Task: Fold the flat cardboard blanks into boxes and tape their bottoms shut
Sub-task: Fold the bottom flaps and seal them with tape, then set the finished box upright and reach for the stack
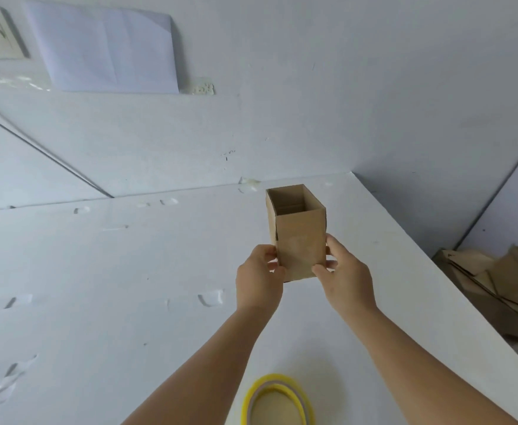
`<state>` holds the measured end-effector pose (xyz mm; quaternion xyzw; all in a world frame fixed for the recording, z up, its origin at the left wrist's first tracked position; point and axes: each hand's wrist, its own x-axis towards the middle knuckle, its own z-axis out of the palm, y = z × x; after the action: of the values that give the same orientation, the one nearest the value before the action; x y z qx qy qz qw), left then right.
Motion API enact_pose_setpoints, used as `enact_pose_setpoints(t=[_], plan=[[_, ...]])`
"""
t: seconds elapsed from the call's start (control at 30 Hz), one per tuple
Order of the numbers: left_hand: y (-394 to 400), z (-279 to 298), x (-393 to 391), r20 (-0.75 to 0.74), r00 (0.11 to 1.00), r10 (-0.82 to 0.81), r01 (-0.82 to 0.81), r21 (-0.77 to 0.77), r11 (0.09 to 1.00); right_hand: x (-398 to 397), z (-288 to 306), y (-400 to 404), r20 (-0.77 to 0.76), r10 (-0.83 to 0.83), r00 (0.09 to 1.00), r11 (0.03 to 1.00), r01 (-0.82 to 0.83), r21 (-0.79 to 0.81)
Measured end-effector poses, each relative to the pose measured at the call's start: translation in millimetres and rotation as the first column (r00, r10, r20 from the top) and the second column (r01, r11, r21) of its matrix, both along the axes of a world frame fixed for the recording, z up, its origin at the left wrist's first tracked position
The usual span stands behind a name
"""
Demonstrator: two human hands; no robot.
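A small brown cardboard box stands upright with its open top facing up, near the far right part of the white table. My left hand grips its lower left side, fingers curled on the edge. My right hand grips its lower right side, thumb on the front face. The box's bottom is hidden from view. A yellow tape roll lies on the table near me, between my forearms.
A pile of flat cardboard blanks lies off the table's right edge, lower down. Scraps of clear tape stick to the tabletop. A white paper sheet hangs on the wall at the back left.
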<state>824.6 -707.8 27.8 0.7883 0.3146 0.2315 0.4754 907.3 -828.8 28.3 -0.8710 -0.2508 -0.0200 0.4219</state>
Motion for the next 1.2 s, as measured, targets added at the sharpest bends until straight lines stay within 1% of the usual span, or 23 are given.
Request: enact_pose_setpoints(t=[0.17,0.3,0.4,0.5,0.57,0.7,0.77,0.83,0.9,1.0,1.1,1.2], plan=[[-1.0,-23.5,45.6,-0.041,0.999,0.036,-0.036,-0.009,0.999,47.4,-25.9,6.0,0.004,0.032,0.999,0.999,-0.032,-0.036],[6.4,-37.6,71.3,-0.108,0.994,0.027,-0.022,0.053,0.998,72.0,-43.5,13.2,-0.02,0.077,0.997,0.996,-0.077,-0.036],[11.9,-43.4,86.1,-0.141,0.989,0.035,-0.022,0.092,0.995,82.8,-54.6,15.4,-0.075,0.089,0.993,0.995,-0.092,-0.04],[14.6,-51.8,89.6,-0.188,0.981,0.05,-0.027,0.123,0.992,86.6,-64.1,14.7,-0.12,0.102,0.988,0.993,-0.108,-0.05],[13.3,-58.6,84.8,-0.223,0.973,0.057,-0.032,0.115,0.993,84.7,-68.4,14.5,-0.137,0.112,0.984,0.991,-0.121,-0.062],[10.7,-64.5,80.7,-0.215,0.975,0.06,-0.038,0.101,0.994,83.1,-71.0,13.6,-0.141,0.125,0.982,0.988,-0.137,-0.072],[10.4,-62.7,80.7,-0.237,0.971,0.032,-0.009,0.1,0.995,83.3,-69.0,12.2,-0.158,0.149,0.976,0.981,-0.165,-0.098],[9.5,-61.0,77.2,-0.281,0.96,-0.008,0.039,0.108,0.993,81.9,-66.3,10.4,-0.18,0.171,0.969,0.967,-0.2,-0.155],[8.1,-58.1,70.0,-0.364,0.931,-0.033,0.086,0.13,0.988,77.9,-62.4,8.4,-0.199,0.18,0.963,0.947,-0.225,-0.229],[6.2,-51.8,52.7,-0.486,0.873,-0.035,0.159,0.217,0.963,65.7,-55.2,3.6,-0.209,0.195,0.958,0.903,-0.259,-0.344],[4.3,-43.6,27.8,-0.535,0.845,-0.019,0.219,0.315,0.923,45.7,-48.9,-2.5,-0.201,0.226,0.953,0.811,-0.299,-0.503],[3.3,-35.5,-4.6,-0.572,0.82,0.003,0.299,0.433,0.851,18.5,-41.9,-5.0,-0.212,0.267,0.94,0.711,-0.341,-0.615]])
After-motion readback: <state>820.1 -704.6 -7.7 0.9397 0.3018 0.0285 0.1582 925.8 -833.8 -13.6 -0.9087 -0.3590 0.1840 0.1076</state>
